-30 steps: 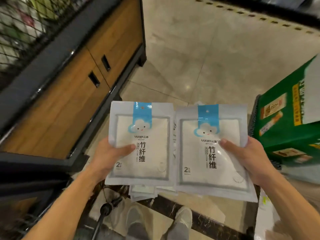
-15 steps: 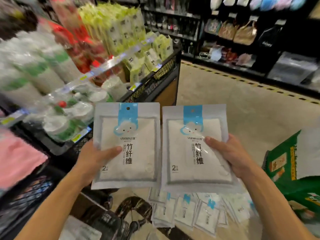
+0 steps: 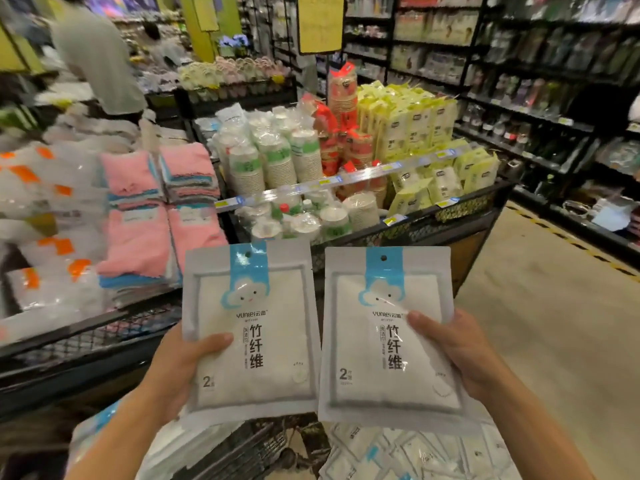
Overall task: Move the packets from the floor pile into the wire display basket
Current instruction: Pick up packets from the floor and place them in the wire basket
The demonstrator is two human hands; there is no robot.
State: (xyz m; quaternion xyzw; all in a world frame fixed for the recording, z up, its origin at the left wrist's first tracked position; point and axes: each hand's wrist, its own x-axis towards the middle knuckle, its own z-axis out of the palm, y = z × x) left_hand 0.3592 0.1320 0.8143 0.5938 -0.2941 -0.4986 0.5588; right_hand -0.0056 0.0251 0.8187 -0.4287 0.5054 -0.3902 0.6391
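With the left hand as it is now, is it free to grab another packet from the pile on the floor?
Probably not. The left hand already grips a packet, thumb across its front, and the floor pile lies well below. It would likely have to put that packet down first.

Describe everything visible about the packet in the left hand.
The flat white plastic packet with a blue top strip shows a cloud face, a round hang hole, black Chinese lettering and a "2". White cloth fills it. It is held upright, front to the camera, the left hand gripping its lower left edge, thumb across the front.

Left hand [image 3: 180, 368], right hand [image 3: 460, 355] raised, gripping.
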